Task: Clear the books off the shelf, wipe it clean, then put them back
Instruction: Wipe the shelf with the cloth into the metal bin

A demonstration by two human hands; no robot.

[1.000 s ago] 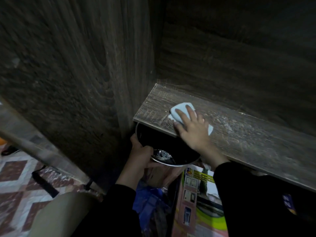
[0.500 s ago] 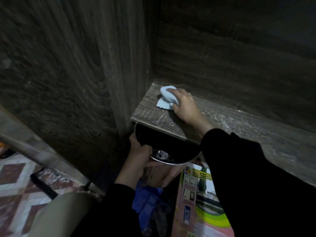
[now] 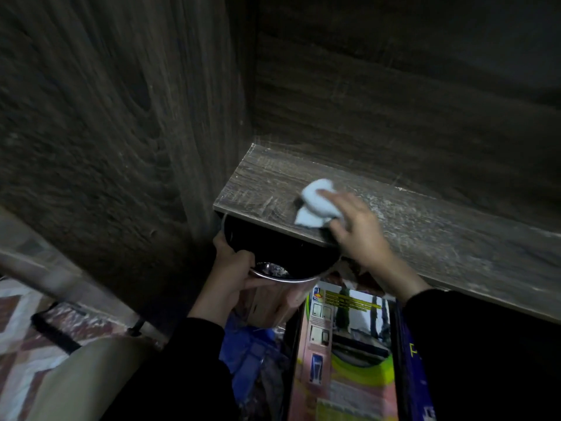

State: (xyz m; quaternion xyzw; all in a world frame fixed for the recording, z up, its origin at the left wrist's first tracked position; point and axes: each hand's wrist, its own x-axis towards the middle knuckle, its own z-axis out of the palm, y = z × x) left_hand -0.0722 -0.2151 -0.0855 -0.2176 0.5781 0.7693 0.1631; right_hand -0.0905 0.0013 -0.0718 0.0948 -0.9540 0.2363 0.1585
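Observation:
A dark wooden shelf (image 3: pixel 440 235) runs from the cabinet's left wall to the right; its board is dusty and bears no books. My right hand (image 3: pixel 358 229) presses a crumpled white cloth (image 3: pixel 317 205) onto the board near its front edge, a little right of the left corner. Just below that edge my left hand (image 3: pixel 233 268) grips the rim of a round metal bowl (image 3: pixel 285 262), held against the underside of the shelf. The bowl's dark inside holds a bit of shiny debris.
Under the shelf stand a colourful printed box (image 3: pixel 343 354), a dark blue box (image 3: pixel 416 369) and a blue bag (image 3: pixel 249 347). A wooden side panel (image 3: pixel 121 117) rises at left. A patterned rug (image 3: pixel 27 335) covers the floor at lower left.
My right hand drew the cloth from the back left corner toward the front edge and to the right. The left hand and the bowl stayed under the shelf edge.

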